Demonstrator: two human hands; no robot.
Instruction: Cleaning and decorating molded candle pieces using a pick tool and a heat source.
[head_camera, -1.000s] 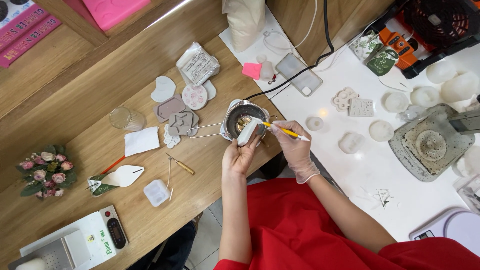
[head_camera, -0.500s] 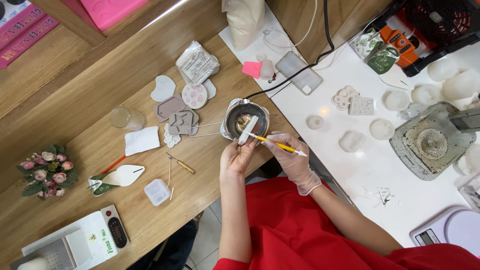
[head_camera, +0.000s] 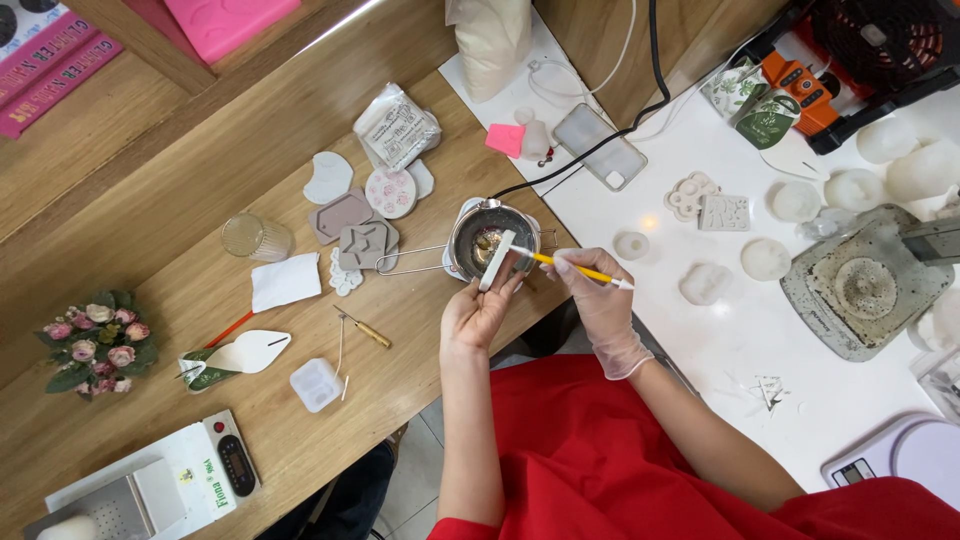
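Observation:
My bare left hand (head_camera: 477, 312) holds a small white mould piece (head_camera: 497, 259) on edge over a metal melting pot (head_camera: 478, 236) with a long wire handle. My gloved right hand (head_camera: 598, 300) grips a yellow-handled tool (head_camera: 580, 270) and its tip touches the white piece above the pot. The pot sits on the wooden table (head_camera: 180, 260) at the seam with the white worktop (head_camera: 740, 340). Some dark melted matter shows inside the pot.
Grey and white moulds (head_camera: 358, 225), a glass (head_camera: 243, 236), a white card (head_camera: 283, 281) and a small pick (head_camera: 363, 329) lie left of the pot. A phone (head_camera: 598, 147), white wax pieces (head_camera: 763, 259), a grey hotplate (head_camera: 865, 285) and an orange fan (head_camera: 860, 50) stand on the right. A black cable (head_camera: 620, 130) runs to the pot.
My right hand lifted the yellow tool slightly up and right, back against the white piece, after dipping lower half a second ago. The left hand stayed over the pot.

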